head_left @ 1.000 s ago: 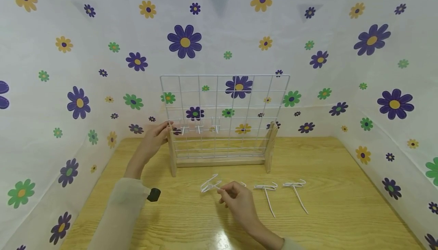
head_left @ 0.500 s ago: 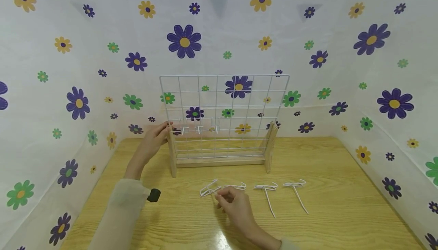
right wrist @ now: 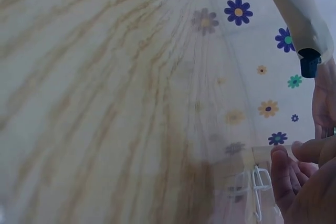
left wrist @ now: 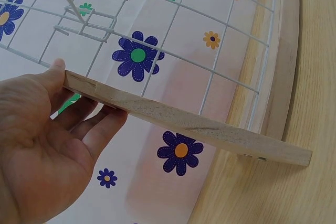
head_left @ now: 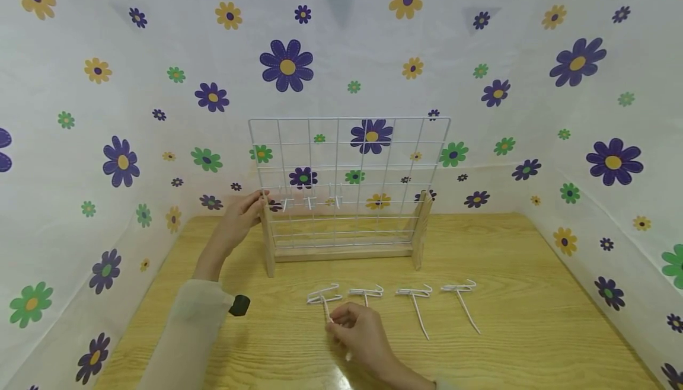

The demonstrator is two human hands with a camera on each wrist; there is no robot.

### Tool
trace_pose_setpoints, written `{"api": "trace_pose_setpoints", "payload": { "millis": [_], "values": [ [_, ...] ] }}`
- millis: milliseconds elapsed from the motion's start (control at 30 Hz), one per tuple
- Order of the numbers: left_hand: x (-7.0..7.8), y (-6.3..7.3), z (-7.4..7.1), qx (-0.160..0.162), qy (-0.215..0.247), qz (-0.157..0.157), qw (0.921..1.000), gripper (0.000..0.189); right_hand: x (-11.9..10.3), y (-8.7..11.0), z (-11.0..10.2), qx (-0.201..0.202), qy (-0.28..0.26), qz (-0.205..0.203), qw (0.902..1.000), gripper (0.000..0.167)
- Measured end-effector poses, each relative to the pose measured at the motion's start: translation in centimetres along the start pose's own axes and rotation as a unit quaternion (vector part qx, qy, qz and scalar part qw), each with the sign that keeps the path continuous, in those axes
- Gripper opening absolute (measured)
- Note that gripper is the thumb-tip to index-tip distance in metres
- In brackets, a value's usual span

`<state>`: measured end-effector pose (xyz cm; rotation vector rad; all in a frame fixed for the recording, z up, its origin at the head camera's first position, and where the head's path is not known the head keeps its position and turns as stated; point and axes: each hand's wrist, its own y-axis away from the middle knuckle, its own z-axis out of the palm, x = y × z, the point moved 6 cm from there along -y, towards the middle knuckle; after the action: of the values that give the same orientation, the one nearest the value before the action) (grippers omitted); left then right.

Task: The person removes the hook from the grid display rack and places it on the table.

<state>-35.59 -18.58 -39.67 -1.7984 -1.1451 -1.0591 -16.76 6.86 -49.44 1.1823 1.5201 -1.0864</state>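
My left hand (head_left: 235,224) grips the left wooden upright (left wrist: 189,119) of a rack; in the left wrist view the thumb lies at its top and the fingers are underneath. A white wire grid (head_left: 349,118) stands between the rack's two uprights, with three white hooks, one of them a middle hook (head_left: 309,201), hanging on its left part. On the table, my right hand (head_left: 364,335) pinches the stem end of a white wire hook (head_left: 322,298), the leftmost of a row. In the right wrist view this hook's loop (right wrist: 260,179) shows beside the fingertips.
To the right lie three more white hooks: a near one (head_left: 366,292) partly behind my right hand, a second (head_left: 414,293) and a third (head_left: 459,288). The wooden table (head_left: 512,331) is bounded by a flowered sheet (head_left: 213,141). A black device (head_left: 239,304) sits at my left cuff.
My right hand has moved down and slightly left, turning the hook it pinches so that its stem points towards me, and lowering it beside the others. The left hand stays put.
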Motion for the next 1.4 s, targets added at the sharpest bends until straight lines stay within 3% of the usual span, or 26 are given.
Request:
{"api": "trace_pose_setpoints", "payload": {
  "millis": [500,700,1100,1400],
  "values": [
    [0.2,0.1,0.1,0.002,0.001,0.003,1.0000,0.054,1.1,0.4,0.9,-0.037,0.034,0.031,0.9983,0.009],
    [0.1,0.1,0.1,0.000,0.001,0.000,1.0000,0.055,1.4,0.6,1.2,-0.060,0.063,0.022,0.9960,0.009],
    [0.1,0.0,0.1,0.002,0.010,-0.002,0.9999,0.055,1.6,0.9,1.2,-0.064,0.131,0.006,0.9893,0.011],
    [0.3,0.1,0.1,-0.002,0.011,0.009,0.9999,0.055,1.6,0.9,1.1,-0.073,0.114,0.015,0.9907,0.010]
  ]
}}
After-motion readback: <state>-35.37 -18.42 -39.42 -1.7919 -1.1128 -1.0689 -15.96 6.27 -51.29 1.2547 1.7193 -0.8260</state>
